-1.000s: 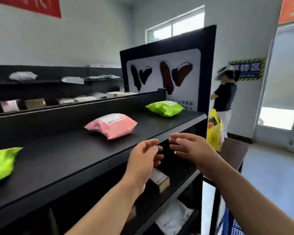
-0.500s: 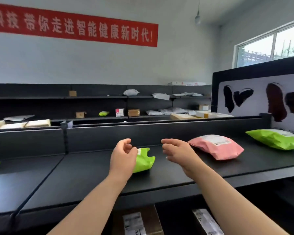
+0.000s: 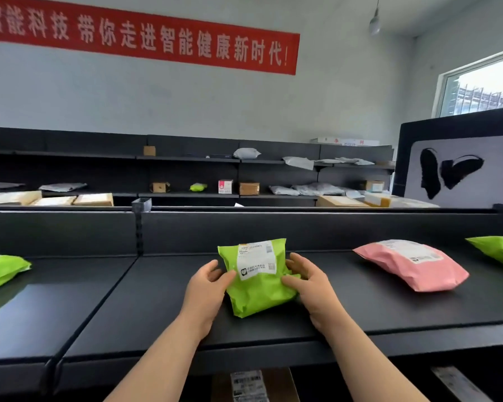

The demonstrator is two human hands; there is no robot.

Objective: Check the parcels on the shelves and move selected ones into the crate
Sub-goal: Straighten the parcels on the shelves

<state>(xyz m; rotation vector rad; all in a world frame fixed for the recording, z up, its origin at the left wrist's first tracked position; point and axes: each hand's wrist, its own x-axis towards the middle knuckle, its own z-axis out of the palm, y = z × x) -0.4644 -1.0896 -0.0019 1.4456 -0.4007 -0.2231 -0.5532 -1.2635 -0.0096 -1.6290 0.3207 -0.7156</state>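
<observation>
A small green parcel (image 3: 257, 281) with a white label facing me stands tipped up on the black top shelf (image 3: 375, 306). My left hand (image 3: 206, 288) grips its left edge and my right hand (image 3: 310, 281) grips its right edge. To the right lies a pink parcel (image 3: 410, 264) with its label up. Another green parcel (image 3: 498, 250) shows at the far right edge, and a third green one (image 3: 0, 271) lies at the far left. No crate is in view.
A raised black back panel (image 3: 302, 230) bounds the shelf. A labelled cardboard box (image 3: 253, 385) sits on the shelf below. More black shelves (image 3: 186, 195) with boxes and bags line the far wall. A black end board (image 3: 459, 166) stands at the right.
My view swung left along the shelf. Both hands, empty before, reached forward, took the small green parcel by its sides and tipped it up with its label towards me.
</observation>
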